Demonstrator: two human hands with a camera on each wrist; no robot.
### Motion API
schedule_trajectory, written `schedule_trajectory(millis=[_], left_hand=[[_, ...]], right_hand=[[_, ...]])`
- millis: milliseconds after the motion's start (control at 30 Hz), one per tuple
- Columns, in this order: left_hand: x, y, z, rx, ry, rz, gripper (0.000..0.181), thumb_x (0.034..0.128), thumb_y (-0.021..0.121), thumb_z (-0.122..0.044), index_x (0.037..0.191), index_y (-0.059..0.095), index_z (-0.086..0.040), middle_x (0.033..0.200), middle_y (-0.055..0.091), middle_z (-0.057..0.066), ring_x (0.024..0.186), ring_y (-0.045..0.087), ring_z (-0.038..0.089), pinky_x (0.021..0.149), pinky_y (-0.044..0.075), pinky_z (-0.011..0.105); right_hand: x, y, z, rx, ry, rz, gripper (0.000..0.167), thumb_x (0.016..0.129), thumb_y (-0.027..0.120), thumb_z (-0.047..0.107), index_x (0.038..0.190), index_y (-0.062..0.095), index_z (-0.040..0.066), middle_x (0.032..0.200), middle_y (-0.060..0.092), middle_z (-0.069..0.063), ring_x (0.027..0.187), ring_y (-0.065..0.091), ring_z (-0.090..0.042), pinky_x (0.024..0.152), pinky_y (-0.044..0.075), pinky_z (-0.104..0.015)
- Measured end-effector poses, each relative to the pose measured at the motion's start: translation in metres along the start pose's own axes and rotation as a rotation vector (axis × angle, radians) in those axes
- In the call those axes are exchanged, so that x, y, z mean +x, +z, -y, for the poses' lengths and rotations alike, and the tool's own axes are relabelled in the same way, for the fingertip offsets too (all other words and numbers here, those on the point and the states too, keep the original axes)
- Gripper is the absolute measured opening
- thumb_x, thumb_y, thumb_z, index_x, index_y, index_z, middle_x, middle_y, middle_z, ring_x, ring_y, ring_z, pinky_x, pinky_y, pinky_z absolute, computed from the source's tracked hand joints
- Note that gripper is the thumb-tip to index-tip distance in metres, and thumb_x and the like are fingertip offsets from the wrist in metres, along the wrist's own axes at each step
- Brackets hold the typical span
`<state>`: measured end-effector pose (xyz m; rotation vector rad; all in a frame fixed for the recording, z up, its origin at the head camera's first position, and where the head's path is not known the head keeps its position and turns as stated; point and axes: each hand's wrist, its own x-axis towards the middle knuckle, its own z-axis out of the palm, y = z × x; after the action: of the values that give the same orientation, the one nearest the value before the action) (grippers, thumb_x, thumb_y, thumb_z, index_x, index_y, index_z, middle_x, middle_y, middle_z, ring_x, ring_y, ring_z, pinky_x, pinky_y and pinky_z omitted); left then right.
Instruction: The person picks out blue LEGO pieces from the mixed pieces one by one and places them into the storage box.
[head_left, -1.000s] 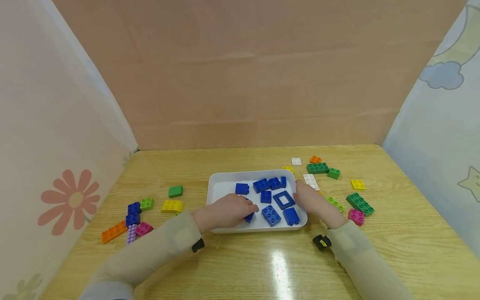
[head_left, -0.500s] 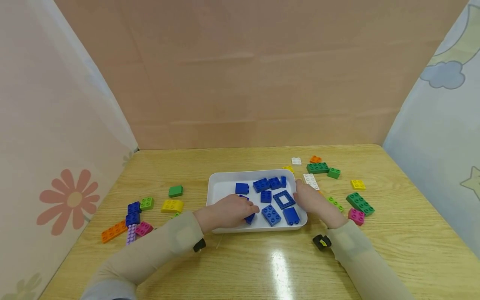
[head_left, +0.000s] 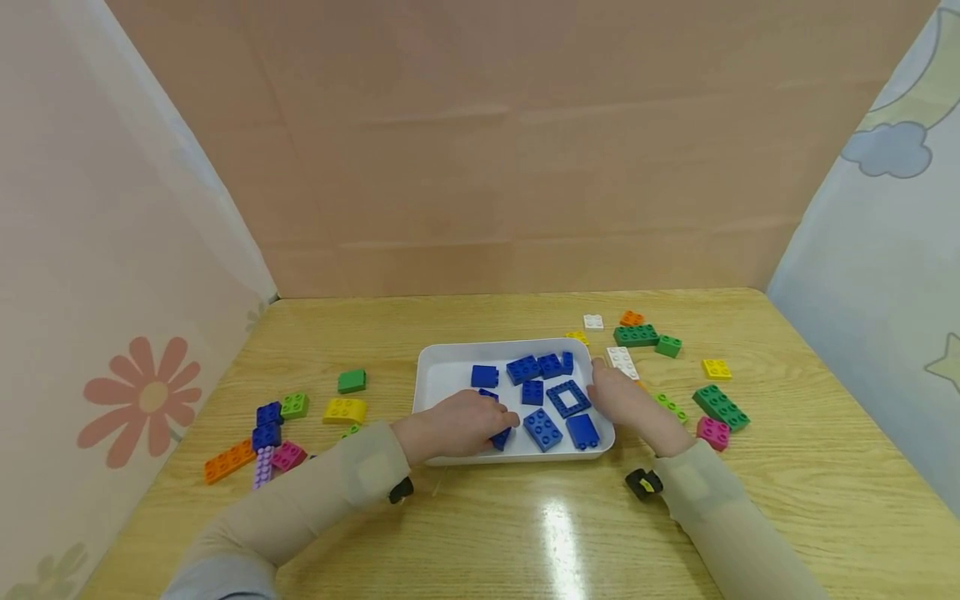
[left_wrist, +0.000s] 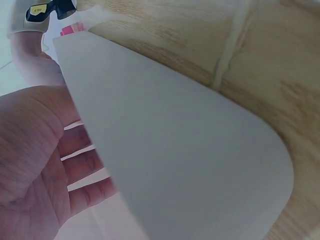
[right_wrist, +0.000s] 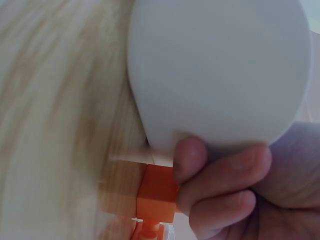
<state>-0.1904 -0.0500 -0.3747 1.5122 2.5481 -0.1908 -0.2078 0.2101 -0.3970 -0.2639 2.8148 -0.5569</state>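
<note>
In the head view a shallow white tray holds several blue building bricks, among them a square frame with a hole. My left hand reaches over the tray's near left wall, above blue bricks that it partly covers. The left wrist view shows its fingers spread and nearly straight, their tips hidden behind the tray wall. At the tray's right end my right hand grips the side. Its curled fingers press on the outer wall in the right wrist view.
Left of the tray lie a yellow brick, a green brick, blue bricks, an orange brick and others. Right of it are green, pink, white and yellow bricks on the wooden table.
Almost nothing differs. My left hand and forearm have shifted very slightly to the right; the right hand, the tray and the bricks stay put.
</note>
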Motion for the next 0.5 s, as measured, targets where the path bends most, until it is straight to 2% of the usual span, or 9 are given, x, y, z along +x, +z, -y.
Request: schedule_trajectory(millis=[200, 333, 500], left_hand=[[0.000, 0.000, -0.001, 0.008, -0.006, -0.001, 0.036, 0.0908, 0.070, -0.019, 0.126, 0.062, -0.016, 0.111, 0.068, -0.004, 0.093, 0.063, 0.008, 0.085, 0.049, 0.023], [-0.002, 0.000, -0.001, 0.008, -0.031, 0.010, 0.037, 0.0910, 0.070, -0.021, 0.127, 0.061, -0.017, 0.112, 0.068, -0.004, 0.095, 0.062, 0.009, 0.086, 0.049, 0.023], [-0.011, -0.001, 0.001, -0.015, -0.066, -0.009, 0.037, 0.0917, 0.069, -0.022, 0.128, 0.061, -0.017, 0.118, 0.066, -0.003, 0.105, 0.062, 0.012, 0.090, 0.048, 0.027]], right_hand=[[0.000, 0.001, -0.001, 0.013, 0.012, 0.007, 0.049, 0.100, 0.047, 0.008, 0.135, 0.027, -0.021, 0.109, 0.058, -0.034, 0.078, 0.060, -0.025, 0.064, 0.053, -0.034], [-0.001, 0.001, -0.001, 0.019, 0.018, 0.011, 0.049, 0.101, 0.047, 0.008, 0.136, 0.027, -0.021, 0.110, 0.057, -0.034, 0.078, 0.059, -0.025, 0.064, 0.053, -0.034], [-0.001, 0.001, -0.001, 0.022, 0.013, 0.012, 0.050, 0.101, 0.046, 0.008, 0.136, 0.026, -0.021, 0.109, 0.058, -0.034, 0.077, 0.059, -0.025, 0.062, 0.052, -0.033]])
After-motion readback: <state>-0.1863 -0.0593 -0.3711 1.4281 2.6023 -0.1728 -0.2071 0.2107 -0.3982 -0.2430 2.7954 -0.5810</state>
